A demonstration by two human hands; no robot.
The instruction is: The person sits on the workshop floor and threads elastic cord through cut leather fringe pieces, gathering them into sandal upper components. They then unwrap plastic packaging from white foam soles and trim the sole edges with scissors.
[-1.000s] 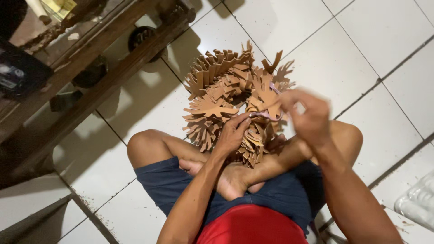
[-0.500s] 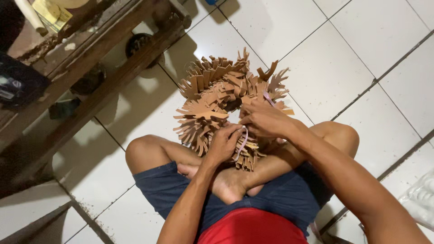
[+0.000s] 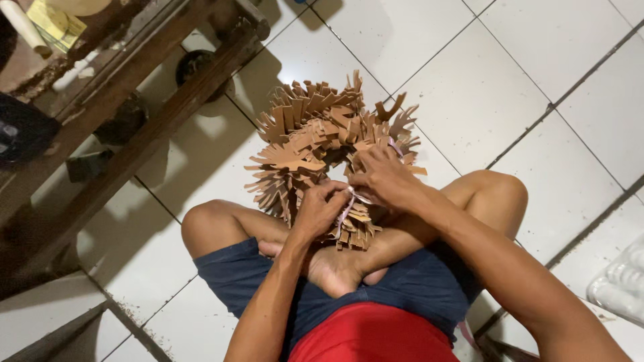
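A ring-shaped bundle of brown, jagged cut-out pieces point(image 3: 315, 144) rests on the white tiled floor in front of my crossed legs. My left hand point(image 3: 320, 209) pinches a pale pink string point(image 3: 350, 201) at the bundle's near side. My right hand point(image 3: 384, 175) lies on the bundle's near right part, fingers curled on the same string and on the brown pieces. Both hands meet over the ring's centre hole. I sit cross-legged in blue shorts and a red shirt.
A dark wooden frame point(image 3: 134, 114) with slanted beams stands at the left, with small dark objects under it. A yellow box point(image 3: 57, 23) lies at the top left. A clear plastic item point(image 3: 620, 281) lies at the right edge. White floor tiles point(image 3: 510, 80) surround the bundle.
My right hand came down from above the bundle onto its near right side, beside my left hand. The left hand stayed at the bundle's near edge.
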